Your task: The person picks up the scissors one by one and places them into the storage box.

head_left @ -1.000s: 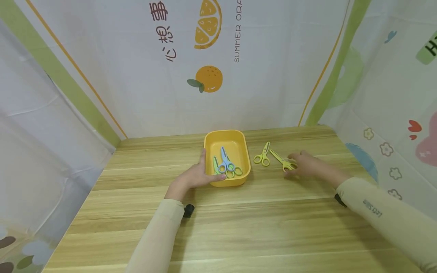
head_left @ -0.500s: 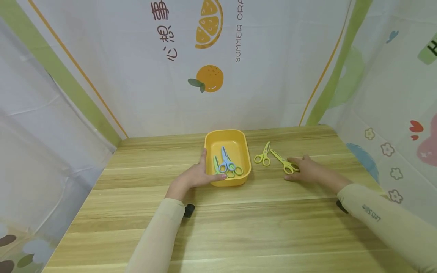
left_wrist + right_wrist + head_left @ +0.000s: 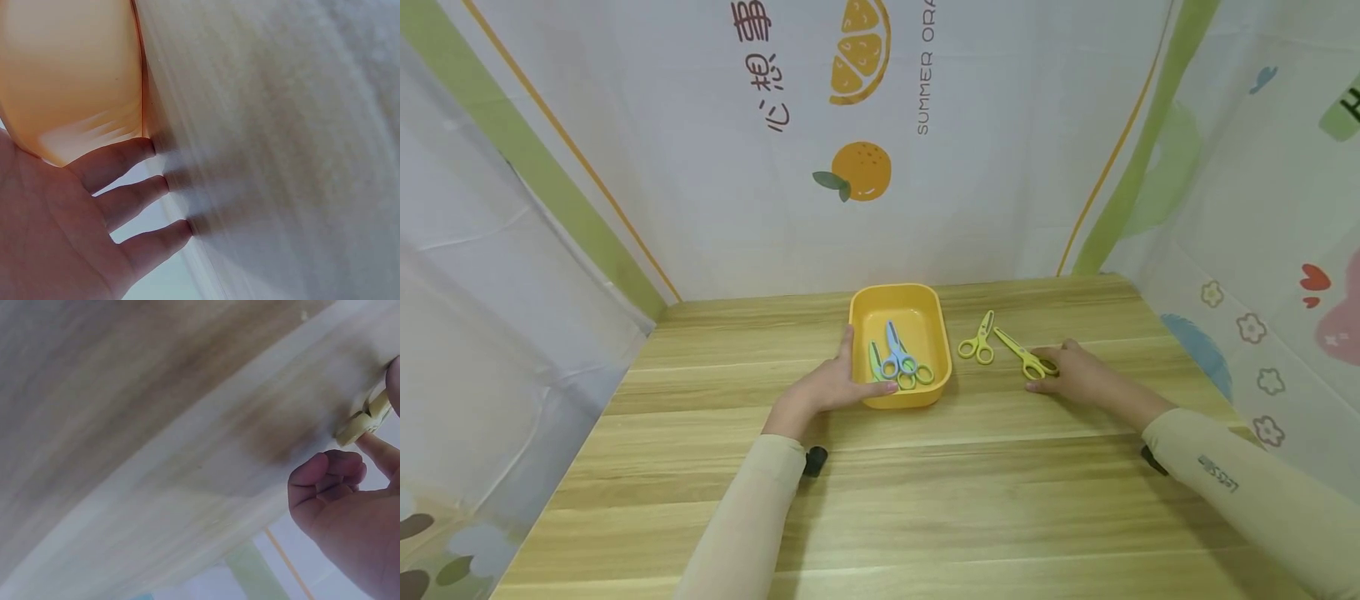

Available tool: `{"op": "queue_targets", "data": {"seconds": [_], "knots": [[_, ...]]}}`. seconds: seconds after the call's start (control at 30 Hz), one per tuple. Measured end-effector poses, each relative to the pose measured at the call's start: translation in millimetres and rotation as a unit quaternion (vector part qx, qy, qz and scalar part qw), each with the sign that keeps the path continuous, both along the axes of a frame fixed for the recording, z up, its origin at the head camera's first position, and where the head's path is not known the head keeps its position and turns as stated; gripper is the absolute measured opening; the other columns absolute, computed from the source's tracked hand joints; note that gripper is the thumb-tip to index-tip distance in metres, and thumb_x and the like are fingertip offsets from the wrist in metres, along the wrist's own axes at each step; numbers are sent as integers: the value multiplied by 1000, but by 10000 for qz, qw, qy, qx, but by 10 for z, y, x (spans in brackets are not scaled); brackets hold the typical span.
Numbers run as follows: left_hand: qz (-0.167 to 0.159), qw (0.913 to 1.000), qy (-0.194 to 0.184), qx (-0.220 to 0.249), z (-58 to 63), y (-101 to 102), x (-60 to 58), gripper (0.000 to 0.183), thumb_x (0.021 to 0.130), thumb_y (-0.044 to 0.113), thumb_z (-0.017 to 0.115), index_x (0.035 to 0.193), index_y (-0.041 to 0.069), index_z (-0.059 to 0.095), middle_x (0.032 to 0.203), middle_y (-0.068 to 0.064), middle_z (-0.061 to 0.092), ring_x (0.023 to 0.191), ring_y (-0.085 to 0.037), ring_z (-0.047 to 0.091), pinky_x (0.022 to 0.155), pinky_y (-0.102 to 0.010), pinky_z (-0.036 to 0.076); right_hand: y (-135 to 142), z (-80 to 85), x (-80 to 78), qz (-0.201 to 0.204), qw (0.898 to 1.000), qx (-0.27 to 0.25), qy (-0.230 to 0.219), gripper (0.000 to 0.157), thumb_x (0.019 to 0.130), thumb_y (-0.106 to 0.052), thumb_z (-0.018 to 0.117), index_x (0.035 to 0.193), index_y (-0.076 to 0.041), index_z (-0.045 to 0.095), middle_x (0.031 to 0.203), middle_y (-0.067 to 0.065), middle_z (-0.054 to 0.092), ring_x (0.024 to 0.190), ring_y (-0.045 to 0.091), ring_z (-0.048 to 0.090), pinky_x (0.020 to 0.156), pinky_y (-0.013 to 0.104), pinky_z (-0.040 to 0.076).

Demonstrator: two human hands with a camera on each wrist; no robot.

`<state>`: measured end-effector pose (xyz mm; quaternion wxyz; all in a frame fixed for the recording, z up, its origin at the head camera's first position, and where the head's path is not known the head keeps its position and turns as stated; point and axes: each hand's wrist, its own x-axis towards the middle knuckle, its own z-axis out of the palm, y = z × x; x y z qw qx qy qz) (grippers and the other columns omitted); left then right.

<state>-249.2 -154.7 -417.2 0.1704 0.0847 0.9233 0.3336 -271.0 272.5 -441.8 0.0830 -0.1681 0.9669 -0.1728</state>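
Note:
On the wooden table stands a yellow plastic bin (image 3: 902,401), with blue scissors (image 3: 892,340) lying over green scissors (image 3: 874,357) inside. My left hand (image 3: 823,387) rests against it, index finger along the left wall and thumb stretched along the near rim. In the left wrist view, the other fingers (image 3: 140,199) are fairly straight, their tips at the tabletop beside the bin. My right hand (image 3: 1081,375) pinches the handles of yellow scissors (image 3: 1013,342) between thumb and finger; the blades point far left. The remaining fingers (image 3: 310,472) are curled in.
Another pair of yellow-green scissors (image 3: 982,335) lies between the bin and my right hand. Printed white cloth (image 3: 985,217) hangs behind the table (image 3: 925,517) and along both sides.
The right hand settles on the scissors' handles, its thumb and finger closing there. Those scissors barely shift. The left hand and the bin stay where they were.

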Motion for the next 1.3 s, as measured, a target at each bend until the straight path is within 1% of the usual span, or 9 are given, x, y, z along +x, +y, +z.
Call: {"op": "queue_targets", "data": {"seconds": [0.47,0.67,0.77,0.9,0.97,1.07,1.17,1.27,1.3], "knots": [[36,10000,-17,23,14,-5,7,145,81,80,75,169,17,-22,163,-28,46,147,-38,51,123,-56,39,-37,84,-37,-184,9992,-133,-337,83,93,-50,80,149,6,56,110,24,58,86,25,49,68,32,42],[32,10000,7,91,-5,-11,4,146,80,79,76,169,18,-22,162,-28,47,146,-37,52,124,-56,39,-44,92,-41,-188,9991,-172,-330,83,91,-49,82,147,8,57,105,21,56,83,24,46,66,32,37],[27,10000,15,88,-6,-10,7,146,80,79,76,169,19,-22,161,-28,48,145,-37,53,123,-56,39,-35,99,-48,-229,9991,-202,-279,83,88,-48,85,145,7,59,109,26,58,87,26,48,68,34,39],[10,9999,36,122,-8,-8,7,146,80,79,76,169,19,-23,160,-27,50,144,-36,54,123,-56,40,-26,148,-62,-266,9993,-203,-174,83,85,-49,88,140,7,62,126,41,58,104,41,58,80,45,50],[2,9999,49,131,-11,-4,5,146,80,79,76,169,20,-23,159,-27,51,143,-36,54,123,-56,40,-29,199,-71,-226,9994,-200,-166,83,84,-49,89,138,9,63,123,38,61,106,42,59,83,48,50],[1,9999,56,98,-13,1,4,146,80,79,76,168,21,-24,159,-27,51,144,-36,53,124,-56,39,-55,321,-86,-107,9996,-130,-204,81,84,-47,90,134,12,64,107,24,67,101,37,60,84,48,50],[-3,9999,76,67,-11,6,6,145,81,79,76,168,20,-24,160,-28,49,146,-37,52,124,-57,39,-107,503,-94,11,9995,-77,-309,77,86,-45,89,131,13,65,95,13,65,99,34,60,86,49,52],[8,9999,102,44,-11,7,4,145,81,78,76,169,19,-23,160,-29,49,145,-38,53,123,-56,39,-193,709,-87,29,9993,-82,-369,74,87,-42,88,130,14,65,99,16,67,102,36,60,89,53,53],[15,9999,105,37,-13,6,3,145,81,78,76,169,18,-23,160,-28,50,145,-38,53,123,-56,40,-225,774,-84,19,9993,-78,-367,75,87,-43,88,130,13,65,106,23,67,107,40,60,92,55,53]]}}
